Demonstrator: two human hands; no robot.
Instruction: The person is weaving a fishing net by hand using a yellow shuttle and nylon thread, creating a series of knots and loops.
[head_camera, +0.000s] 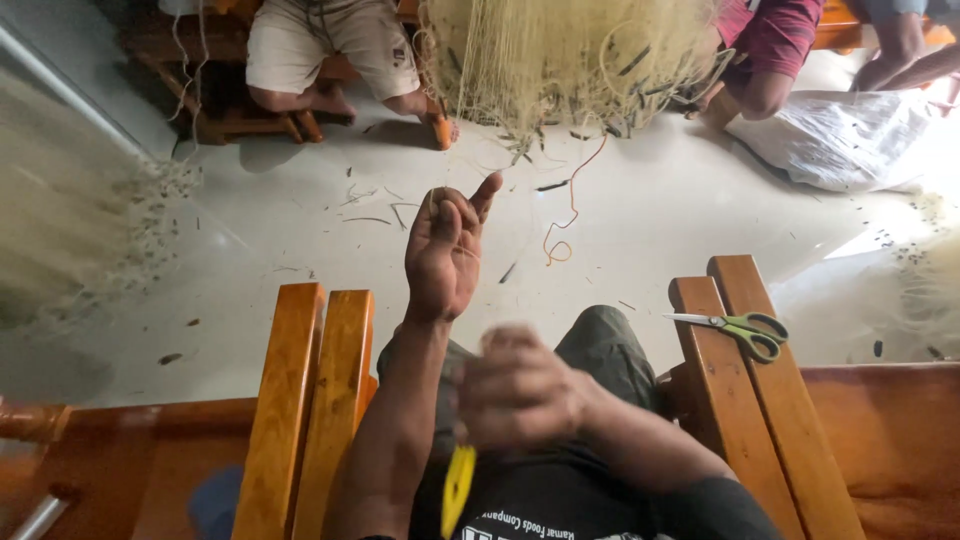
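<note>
A yellow netting needle (458, 488) is gripped in the blurred right hand (520, 392), its long axis pointing down. A thin line (452, 225) is pinched in the raised left hand (445, 252).

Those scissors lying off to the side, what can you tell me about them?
The scissors have loop handles of green and yellow plastic and slim, shiny metal blades. They lie flat on the wooden armrest on the person's right, blades shut or nearly so and pointing left toward the person's lap, handles toward the outer edge. Nothing is touching them except the wood beneath; both hands are away from them, and the right hand is the closer of the two.
</note>
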